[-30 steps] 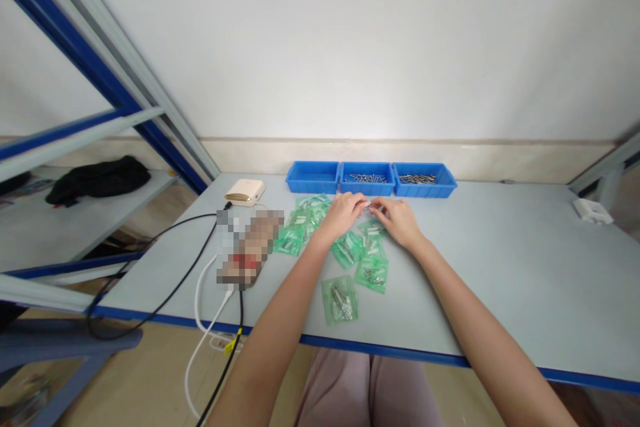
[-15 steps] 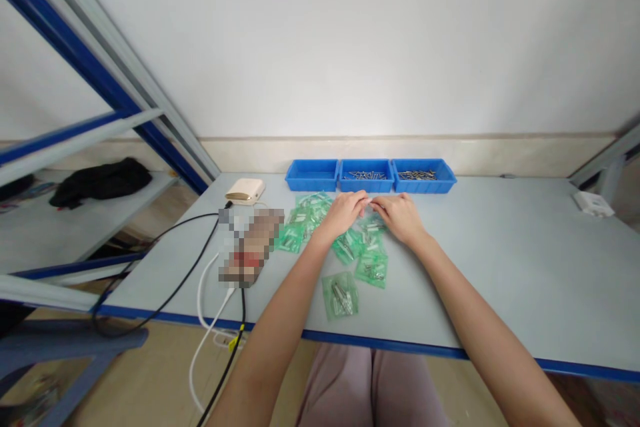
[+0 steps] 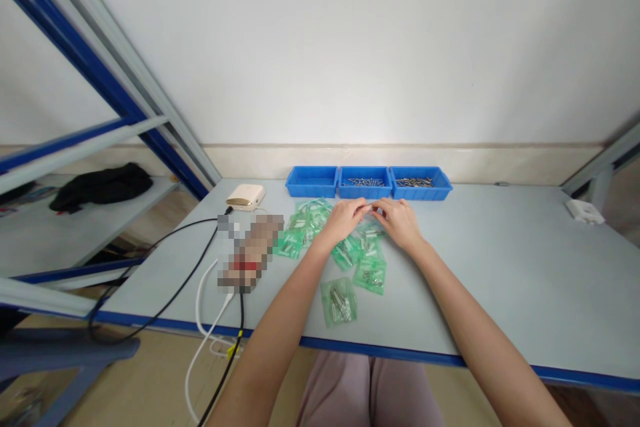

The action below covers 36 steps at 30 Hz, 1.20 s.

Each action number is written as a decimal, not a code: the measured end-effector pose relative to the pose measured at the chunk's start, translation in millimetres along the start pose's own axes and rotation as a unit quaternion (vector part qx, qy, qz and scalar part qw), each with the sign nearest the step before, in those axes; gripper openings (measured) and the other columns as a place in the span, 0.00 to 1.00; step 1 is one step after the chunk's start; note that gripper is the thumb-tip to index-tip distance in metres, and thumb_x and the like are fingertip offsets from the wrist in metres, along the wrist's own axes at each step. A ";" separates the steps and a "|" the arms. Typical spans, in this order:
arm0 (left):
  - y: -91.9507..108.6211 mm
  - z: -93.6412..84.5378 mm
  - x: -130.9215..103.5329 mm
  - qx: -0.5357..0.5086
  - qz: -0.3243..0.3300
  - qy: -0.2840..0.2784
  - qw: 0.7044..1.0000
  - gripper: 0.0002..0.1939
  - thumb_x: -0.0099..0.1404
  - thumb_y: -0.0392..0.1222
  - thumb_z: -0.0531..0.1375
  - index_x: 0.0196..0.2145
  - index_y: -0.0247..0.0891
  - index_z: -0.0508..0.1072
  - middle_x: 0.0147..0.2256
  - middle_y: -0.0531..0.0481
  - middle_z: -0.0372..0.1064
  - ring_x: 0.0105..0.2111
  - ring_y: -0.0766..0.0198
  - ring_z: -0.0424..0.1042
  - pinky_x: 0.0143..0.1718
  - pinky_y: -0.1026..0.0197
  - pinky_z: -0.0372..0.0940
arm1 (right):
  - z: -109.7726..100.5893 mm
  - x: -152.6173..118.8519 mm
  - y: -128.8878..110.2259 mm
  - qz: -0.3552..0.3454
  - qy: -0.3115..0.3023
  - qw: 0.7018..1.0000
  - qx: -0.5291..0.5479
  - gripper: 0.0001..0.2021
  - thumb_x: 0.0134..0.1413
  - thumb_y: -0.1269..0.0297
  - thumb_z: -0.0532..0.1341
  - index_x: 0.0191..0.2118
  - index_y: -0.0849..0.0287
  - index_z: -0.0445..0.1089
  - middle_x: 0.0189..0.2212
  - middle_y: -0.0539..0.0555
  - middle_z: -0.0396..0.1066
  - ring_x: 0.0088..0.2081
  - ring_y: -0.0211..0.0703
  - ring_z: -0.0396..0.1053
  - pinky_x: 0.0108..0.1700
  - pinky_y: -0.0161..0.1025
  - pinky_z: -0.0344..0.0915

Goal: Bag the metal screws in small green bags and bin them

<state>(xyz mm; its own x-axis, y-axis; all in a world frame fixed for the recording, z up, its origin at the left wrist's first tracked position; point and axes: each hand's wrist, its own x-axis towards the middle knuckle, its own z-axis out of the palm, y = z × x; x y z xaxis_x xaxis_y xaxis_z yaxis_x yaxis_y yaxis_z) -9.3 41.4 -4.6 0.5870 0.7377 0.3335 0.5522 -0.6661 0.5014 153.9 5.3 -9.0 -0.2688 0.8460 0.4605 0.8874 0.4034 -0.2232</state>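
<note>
My left hand (image 3: pixel 345 219) and my right hand (image 3: pixel 397 219) meet fingertip to fingertip over the table, just in front of the middle blue bin. The fingers of both are pinched on a small pale, see-through item (image 3: pixel 369 208), too small to make out fully. Under and around the hands lie several green plastic bags (image 3: pixel 311 220) with metal parts in them. One green bag (image 3: pixel 339 301) lies apart, nearer the table's front edge. The middle bin (image 3: pixel 365 193) holds silvery screws or pins, and the right bin (image 3: pixel 421 193) holds darker metal ones.
The left blue bin (image 3: pixel 312 191) shows no parts. A cream-coloured box (image 3: pixel 246 196), a blurred-out device (image 3: pixel 255 250) and black and white cables occupy the table's left. A white object (image 3: pixel 585 211) sits far right. Dark cloth (image 3: pixel 105 187) lies on the left shelf.
The whole view has shifted slightly, with the bins and bags a little lower in the picture. My hands stay together, with their fingertips slightly changed in pose.
</note>
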 end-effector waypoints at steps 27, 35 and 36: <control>-25.3 -0.1 -4.6 0.273 -0.114 0.012 0.955 0.10 0.65 0.39 0.48 0.39 0.34 0.67 0.41 0.39 0.64 0.44 0.51 0.60 0.44 0.51 0.52 | -16.6 -3.2 26.0 0.098 0.060 0.993 -0.038 0.13 0.58 0.61 0.48 0.38 0.50 0.71 0.42 0.54 0.70 0.43 0.48 0.63 0.43 0.48 0.52; -23.9 7.9 5.1 0.295 -0.208 0.065 0.930 0.27 0.61 0.58 0.50 0.41 0.29 0.69 0.40 0.34 0.67 0.43 0.46 0.62 0.44 0.49 0.52 | 3.1 -3.6 8.4 0.142 0.051 0.988 0.030 0.14 0.57 0.62 0.48 0.39 0.49 0.71 0.42 0.50 0.70 0.44 0.47 0.64 0.42 0.45 0.53; -24.7 8.1 5.8 0.298 -0.207 0.062 0.930 0.26 0.61 0.57 0.50 0.41 0.29 0.69 0.40 0.34 0.67 0.43 0.46 0.62 0.44 0.49 0.52 | 7.4 -4.5 6.5 0.137 0.046 0.989 0.036 0.14 0.57 0.63 0.48 0.39 0.49 0.71 0.42 0.50 0.70 0.44 0.47 0.64 0.42 0.45 0.52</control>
<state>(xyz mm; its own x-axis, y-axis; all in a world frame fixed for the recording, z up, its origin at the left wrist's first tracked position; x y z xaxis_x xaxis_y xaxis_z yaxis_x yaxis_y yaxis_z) -14.7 61.2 -21.5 0.1990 0.9270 0.3181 0.9674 -0.2376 0.0874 158.1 6.6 -18.9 0.0155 0.8930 0.4497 0.8924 0.1904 -0.4090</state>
